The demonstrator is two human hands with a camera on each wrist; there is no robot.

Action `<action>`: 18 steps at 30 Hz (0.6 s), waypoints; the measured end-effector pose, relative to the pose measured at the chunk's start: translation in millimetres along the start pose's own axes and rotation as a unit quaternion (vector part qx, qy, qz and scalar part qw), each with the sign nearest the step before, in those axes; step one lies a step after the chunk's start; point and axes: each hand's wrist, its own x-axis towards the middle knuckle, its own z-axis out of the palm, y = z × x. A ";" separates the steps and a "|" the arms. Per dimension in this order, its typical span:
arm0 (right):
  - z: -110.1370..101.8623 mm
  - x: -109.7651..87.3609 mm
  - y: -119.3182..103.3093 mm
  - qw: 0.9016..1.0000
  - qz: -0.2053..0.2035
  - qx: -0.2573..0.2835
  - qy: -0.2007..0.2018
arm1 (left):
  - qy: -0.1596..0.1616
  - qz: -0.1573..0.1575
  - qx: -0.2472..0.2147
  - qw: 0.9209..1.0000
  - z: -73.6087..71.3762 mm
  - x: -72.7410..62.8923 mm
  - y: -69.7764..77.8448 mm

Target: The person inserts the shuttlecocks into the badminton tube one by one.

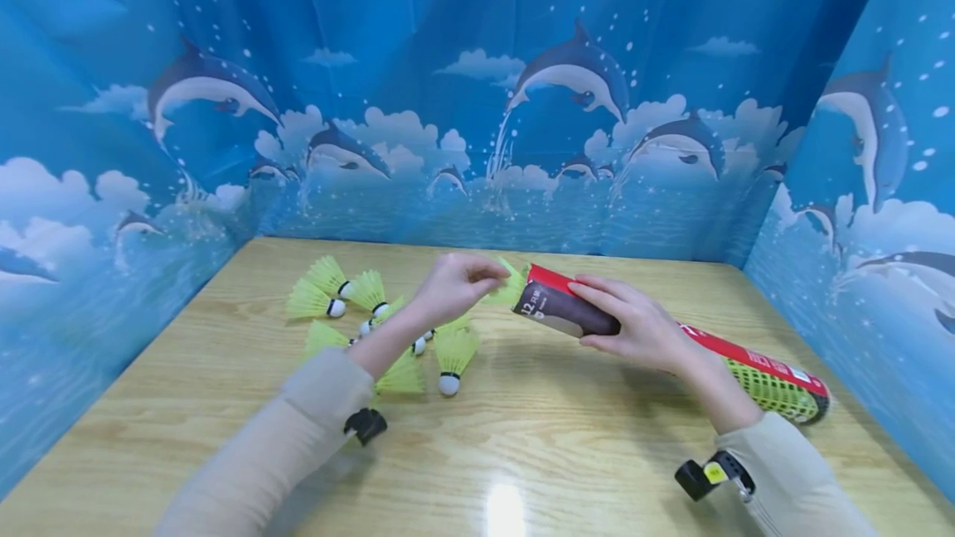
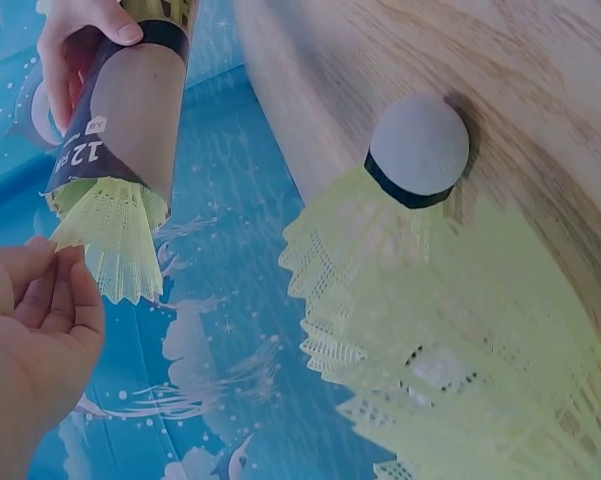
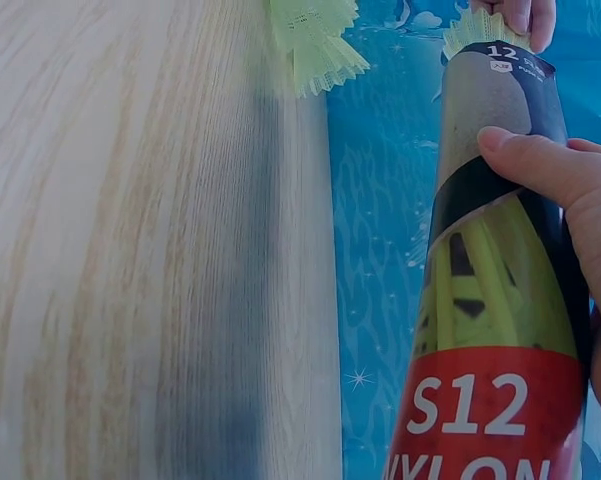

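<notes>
My right hand (image 1: 645, 326) grips a long shuttlecock tube (image 1: 772, 378) near its open end, with the thumb lying along the side in the right wrist view. The tube is dark, red and see-through, marked S12, and slants with its mouth toward the left hand. My left hand (image 1: 455, 284) pinches the skirt edge of a yellow-green shuttlecock (image 2: 110, 240) at that mouth. The skirt sticks out of the tube; its cork is hidden inside. Yellow-green shapes show through the tube's clear section (image 3: 490, 275).
Several yellow-green shuttlecocks with white corks lie in a loose group on the wooden table (image 1: 477, 454), left of the tube, one nearer shuttlecock (image 1: 453, 355) among them. A blue dolphin-print curtain (image 1: 448, 106) encloses the table's back and sides.
</notes>
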 end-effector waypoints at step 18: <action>-1.0 4.1 -2.2 1.000 -0.002 0.008 0.000 | 0.039 -0.051 -0.029 0.997 10.3 4.6 0.5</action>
